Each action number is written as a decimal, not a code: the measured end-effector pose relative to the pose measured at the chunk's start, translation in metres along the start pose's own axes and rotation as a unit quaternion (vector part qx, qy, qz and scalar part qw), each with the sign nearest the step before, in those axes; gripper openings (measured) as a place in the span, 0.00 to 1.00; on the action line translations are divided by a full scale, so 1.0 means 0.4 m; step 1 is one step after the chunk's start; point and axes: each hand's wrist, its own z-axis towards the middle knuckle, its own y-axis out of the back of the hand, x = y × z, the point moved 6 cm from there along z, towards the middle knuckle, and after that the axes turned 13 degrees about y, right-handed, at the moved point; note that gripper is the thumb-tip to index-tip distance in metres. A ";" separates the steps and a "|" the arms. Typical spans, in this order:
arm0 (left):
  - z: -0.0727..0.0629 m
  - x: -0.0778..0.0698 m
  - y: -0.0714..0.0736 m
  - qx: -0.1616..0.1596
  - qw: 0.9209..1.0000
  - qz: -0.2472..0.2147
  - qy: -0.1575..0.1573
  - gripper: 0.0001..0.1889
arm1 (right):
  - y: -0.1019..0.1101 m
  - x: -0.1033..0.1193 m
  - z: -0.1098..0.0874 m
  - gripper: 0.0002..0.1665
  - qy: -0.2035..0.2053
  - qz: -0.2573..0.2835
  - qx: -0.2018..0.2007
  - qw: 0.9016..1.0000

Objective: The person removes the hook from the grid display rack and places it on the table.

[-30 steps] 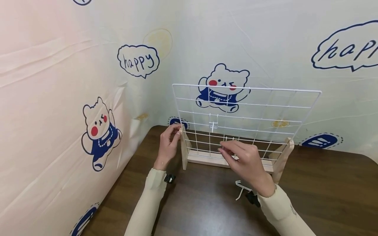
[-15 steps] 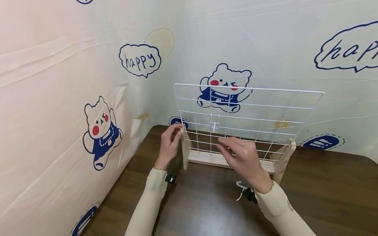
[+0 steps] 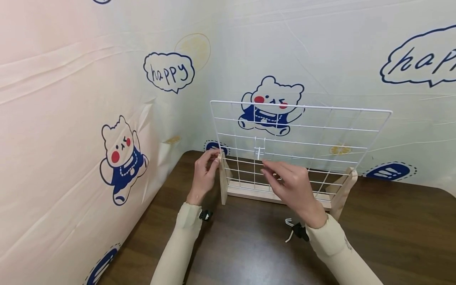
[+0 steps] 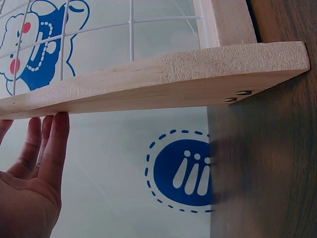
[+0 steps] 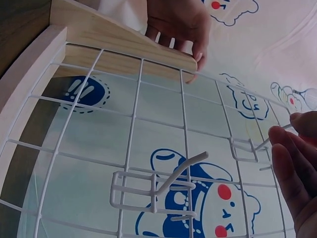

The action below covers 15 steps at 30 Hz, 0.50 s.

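A white wire grid (image 3: 303, 126) stands in a pale wooden stand (image 3: 256, 193). My left hand (image 3: 204, 176) holds the top of the stand's left upright; in the left wrist view its fingertips (image 4: 60, 121) press the upright's outer face. One white hook (image 3: 259, 150) hangs on the grid left of centre. My right hand (image 3: 292, 188) is in front of the grid, finger and thumb slightly apart, fingertips right at that hook's prong. A second white hook (image 5: 153, 193) hangs lower on the grid in the right wrist view; in the head view my right hand hides it.
Another white hook (image 3: 289, 235) lies on the dark wooden table (image 3: 246, 245), partly covered by the black wrist camera (image 3: 300, 231). Printed cloth (image 3: 171, 114) with bears and speech bubbles hangs behind and to the left.
My right hand has moved slightly up and left, to the prong of the upper hook. My left hand stays on the upright; the grid and hooks keep their places.
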 end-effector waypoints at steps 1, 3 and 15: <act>0.000 0.000 0.000 0.000 1.000 0.000 0.000 0.13 | -0.001 -0.001 0.001 0.18 0.001 -0.002 0.000 1.000; 0.000 -0.001 0.000 0.000 1.000 -0.001 0.000 0.13 | -0.003 -0.004 0.002 0.17 0.001 -0.003 0.001 1.000; -0.001 -0.004 0.000 -0.002 1.000 -0.003 0.002 0.12 | -0.017 -0.016 0.009 0.17 -0.015 0.009 0.007 1.000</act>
